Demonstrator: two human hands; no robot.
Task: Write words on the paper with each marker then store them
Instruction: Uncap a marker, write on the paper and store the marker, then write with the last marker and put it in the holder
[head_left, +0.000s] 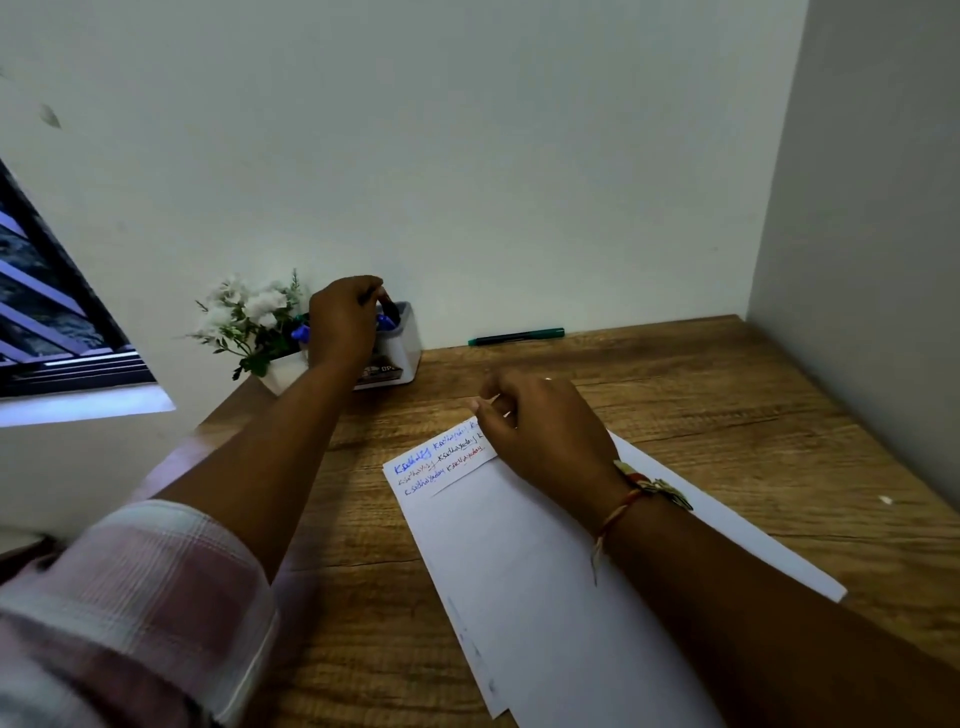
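one dark marker (389, 310) stands in the white desk organiser (402, 349), and the left hand (340, 325) has its fingers curled over the marker's top, pinching it. blue markers (385, 322) stand beside it in the same compartment. a small pot of white artificial flowers (248, 316) sits just left of the organiser, touching it, against the wall. the right hand (545, 423) rests on the top edge of the white paper (524, 561), its fingers curled inward; whether they pinch anything cannot be told. a thread band (631, 496) circles that wrist. handwritten words in blue, black and red fill the paper's top strip (441, 462). a green marker (516, 336) lies capped on the wooden table (701, 415) along the wall, well apart from the organiser.
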